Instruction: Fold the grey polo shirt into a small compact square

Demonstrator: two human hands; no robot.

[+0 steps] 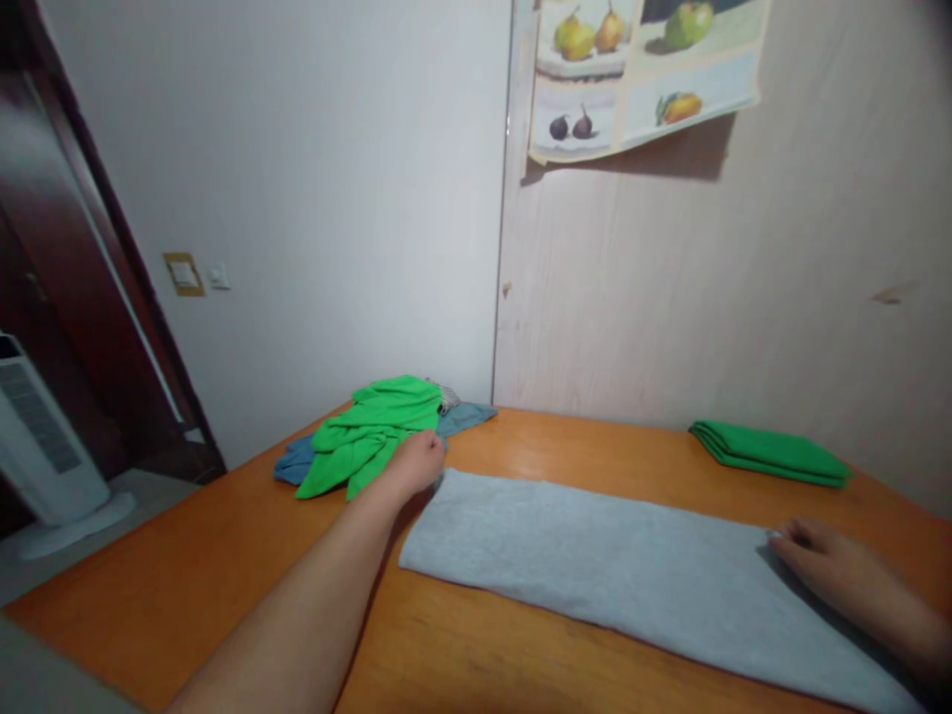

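A long grey cloth (617, 570) lies flat across the orange table (185, 585), folded into a strip. My left hand (417, 462) reaches to its far left corner with the fingers curled closed, pinching that corner. My right hand (837, 570) lies flat on the cloth's right end, fingers stretched out. Just beyond my left hand is a heap of crumpled cloths: a bright green cloth (368, 428) on top of a blue cloth (461, 420).
A neatly folded green cloth (770, 454) sits at the table's far right, by the pale wooden wall. A fruit poster (640, 69) hangs above. A white fan heater (41, 436) stands on the floor at left, beside a dark wooden door frame (111, 258).
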